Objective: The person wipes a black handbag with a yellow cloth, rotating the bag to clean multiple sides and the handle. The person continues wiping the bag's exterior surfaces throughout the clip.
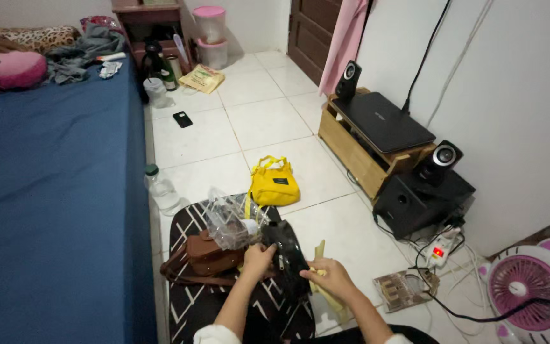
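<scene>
My left hand [257,260] grips the upper edge of a glossy black bag [289,253] that lies on a black mat with white lines [193,306]. My right hand [331,279] presses a yellow cloth [333,304] against the bag's right side, fingers closed on it. A brown bag [206,257] with straps lies just left of my left hand. A crumpled clear plastic wrap [229,222] rests above both bags. A yellow bag [274,182] sits on the white tile floor beyond the mat.
A blue bed [52,191] fills the left side, a clear bottle [162,190] beside it. On the right stand a wooden stand with a laptop [383,121], speakers [442,160], a power strip [439,250] and a pink fan [529,288]. A phone [182,119] lies on the floor farther off.
</scene>
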